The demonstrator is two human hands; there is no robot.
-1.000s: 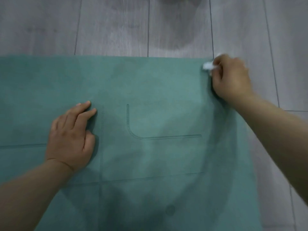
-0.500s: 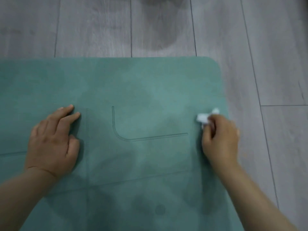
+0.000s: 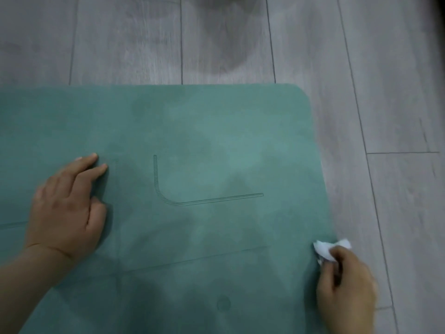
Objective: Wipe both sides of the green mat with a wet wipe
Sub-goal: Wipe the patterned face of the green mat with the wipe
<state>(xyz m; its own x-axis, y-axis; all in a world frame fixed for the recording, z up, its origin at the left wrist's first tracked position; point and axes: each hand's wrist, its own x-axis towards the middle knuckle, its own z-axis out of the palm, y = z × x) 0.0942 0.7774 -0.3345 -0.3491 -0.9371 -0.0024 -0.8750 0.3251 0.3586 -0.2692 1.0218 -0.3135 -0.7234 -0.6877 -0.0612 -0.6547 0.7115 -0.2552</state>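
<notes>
We have the flat teal-green rubber mat (image 3: 192,145) spread on the pale grey wood-plank floor (image 3: 385,68), its far edge and rounded far-right corner in plain sight, with a faint L-shaped line marking (image 3: 168,198) printed near the middle. Our left hand (image 3: 67,208) lies palm-down on the mat to the left of that marking, fingers fairly straight and pressing flat, gripping nothing; we judge it is there to pin the mat so it does not creep. Our right hand (image 3: 346,285) sits at the mat's right edge, near the bottom of the view, with its fingers curled round a crumpled white wet wipe (image 3: 327,251), which pokes out from the fist and seems to straddle the edge, partly over mat and partly over floor; the hand is blurred, so we cannot say for certain that the wipe is touching the surface. We take the step in hand to be wiping the upward-facing side along its right border. The mat lies with only one face showing, so the other side remains to be done. The next move, as we judge it, calls for carrying the wipe back over the parts of this face not yet covered, keeping steady downward pressure with the left hand holding firm, and later lifting an edge to turn the mat over.
</notes>
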